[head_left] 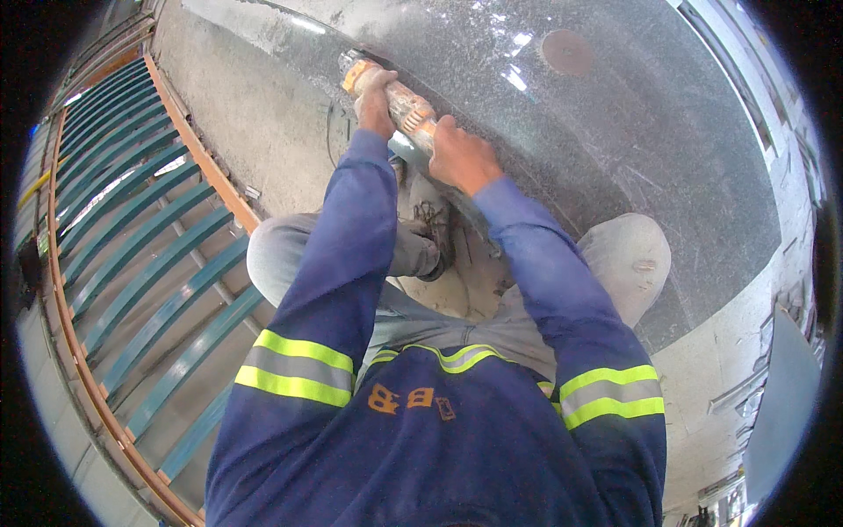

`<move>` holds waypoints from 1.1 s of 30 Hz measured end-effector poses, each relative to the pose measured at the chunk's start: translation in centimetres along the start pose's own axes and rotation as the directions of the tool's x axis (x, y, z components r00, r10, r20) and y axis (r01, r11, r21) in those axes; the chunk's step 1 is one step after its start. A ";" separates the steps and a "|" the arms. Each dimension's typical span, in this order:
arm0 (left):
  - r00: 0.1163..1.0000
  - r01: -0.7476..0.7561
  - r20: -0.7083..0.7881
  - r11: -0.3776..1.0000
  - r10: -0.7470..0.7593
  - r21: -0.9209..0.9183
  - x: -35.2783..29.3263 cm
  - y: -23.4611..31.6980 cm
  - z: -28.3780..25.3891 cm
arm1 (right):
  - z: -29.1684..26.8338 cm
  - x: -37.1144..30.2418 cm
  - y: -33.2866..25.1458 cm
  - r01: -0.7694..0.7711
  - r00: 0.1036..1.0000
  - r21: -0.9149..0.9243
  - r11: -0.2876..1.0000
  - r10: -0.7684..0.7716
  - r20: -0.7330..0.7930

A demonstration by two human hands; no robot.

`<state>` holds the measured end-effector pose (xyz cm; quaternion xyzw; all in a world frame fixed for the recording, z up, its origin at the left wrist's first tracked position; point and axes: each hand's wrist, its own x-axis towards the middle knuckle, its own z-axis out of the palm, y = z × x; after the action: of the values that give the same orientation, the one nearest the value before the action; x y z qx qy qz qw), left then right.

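Both of my hands grip an orange and grey angle grinder (406, 107), which is coated with pale dust. My left hand (376, 104) wraps round its front part, close to the metal head. Farther back, my right hand (463, 156) is closed round the rear of the body. The grinder's head is over the near left edge of a large dark glass sheet (606, 176). From this view I cannot tell whether its disc touches the edge.
A rack with teal slats (167, 237) and an orange-brown frame runs along the left. My shoe (432, 230) and bent knees are close to the glass edge. A brown round patch (567, 52) lies on the sheet; a grey panel (781, 408) is at the right.
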<state>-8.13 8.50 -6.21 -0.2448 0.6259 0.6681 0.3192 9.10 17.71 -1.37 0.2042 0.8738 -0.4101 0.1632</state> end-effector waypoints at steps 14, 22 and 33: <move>0.999 -0.022 0.047 1.000 0.023 -0.020 -3.1 0.5 1.4 | -2.6 -1.9 -0.7 -0.018 0.999 0.071 0.997 0.014 0.053; 1.000 0.015 0.007 1.000 -0.015 -0.009 -1.4 0.3 0.7 | -2.0 -1.4 -0.6 -0.019 0.998 0.047 0.999 0.016 0.061; 0.857 -0.496 0.286 0.835 0.428 0.237 -0.5 -0.7 -0.9 | -1.2 -0.4 -0.5 0.007 1.000 0.075 0.997 -0.008 0.011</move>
<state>-7.32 7.57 -6.44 0.0420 0.7216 0.6448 0.2485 9.05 18.25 -0.10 0.2044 0.8576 -0.4445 0.1587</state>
